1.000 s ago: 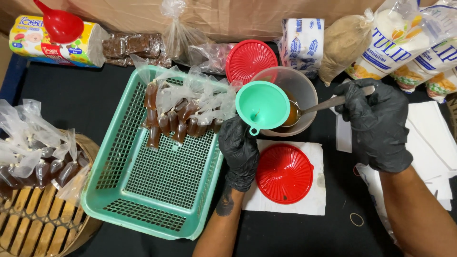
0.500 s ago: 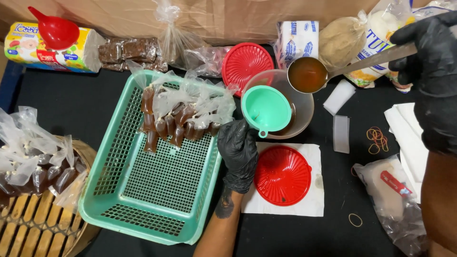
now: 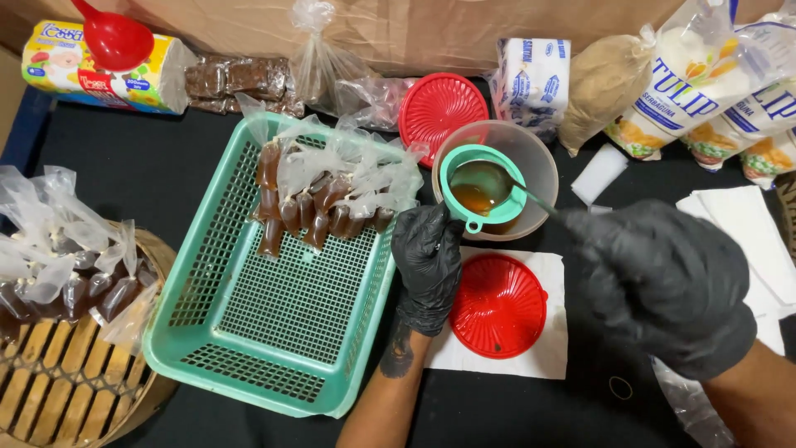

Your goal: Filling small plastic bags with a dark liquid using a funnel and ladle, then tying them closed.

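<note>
Seen from above, two hands in black gloves work over a black counter (image 3: pixel 108 166). The left hand (image 3: pixel 427 265) is clenched just under a teal funnel (image 3: pixel 481 192), its grip closed around something below the funnel that cannot be made out. The right hand (image 3: pixel 663 282) grasps the thin handle of a metal ladle (image 3: pixel 485 187); the ladle's bowl, holding brown liquid, sits inside the funnel's mouth. The funnel hangs over the near rim of one round clear bowl (image 3: pixel 535 158), which also holds brown liquid.

Two round red lids are in view: one (image 3: pixel 439 108) leaning behind the bowl, one (image 3: pixel 497 305) lying on a white paper sheet (image 3: pixel 547 348) just right of the left hand. One teal mesh basket (image 3: pixel 274 332) lies left of the hands, with roughly ten small tied plastic pouches of brown liquid (image 3: pixel 319 207) heaped at its far end. One woven bamboo tray (image 3: pixel 50 390) at the far left carries more such pouches, too bunched to count. One red funnel (image 3: pixel 112 37) rests on a colourful package at the back left. Several bags of dry goods (image 3: pixel 688 91) line the back right.
</note>
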